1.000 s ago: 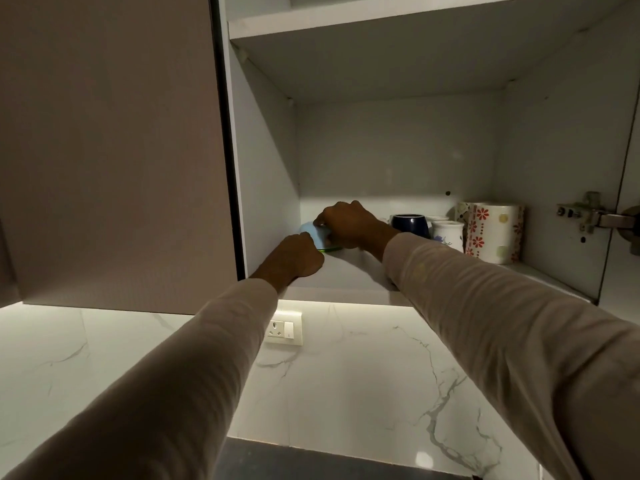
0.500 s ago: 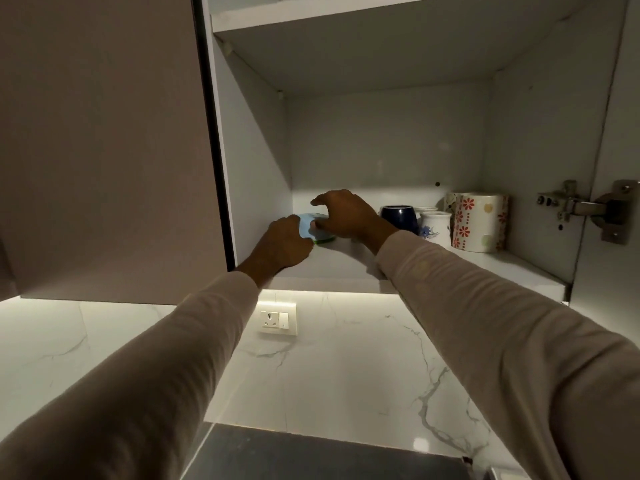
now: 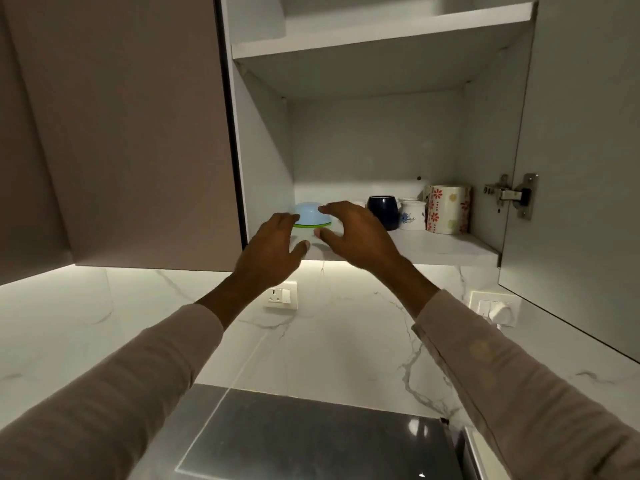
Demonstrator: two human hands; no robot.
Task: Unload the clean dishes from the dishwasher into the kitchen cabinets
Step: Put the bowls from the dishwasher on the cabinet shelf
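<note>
The 1 upturned light-blue bowl (image 3: 310, 213), on 1 green dish (image 3: 311, 225) at the left of the cabinet shelf (image 3: 440, 249), looks like light, stiff plastic best gripped by its sides; the left hand (image 3: 273, 247) and right hand (image 3: 356, 237) flank it, fingers spread and holding nothing, with 1 navy cup (image 3: 382, 211), 1 white floral cup (image 3: 412, 216) and 1 flowered mug (image 3: 448, 209) to the right.

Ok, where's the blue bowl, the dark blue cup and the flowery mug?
blue bowl (image 3: 308, 214), head view, its upturned side.
dark blue cup (image 3: 383, 209), head view, its front.
flowery mug (image 3: 446, 211), head view, its front.
</note>
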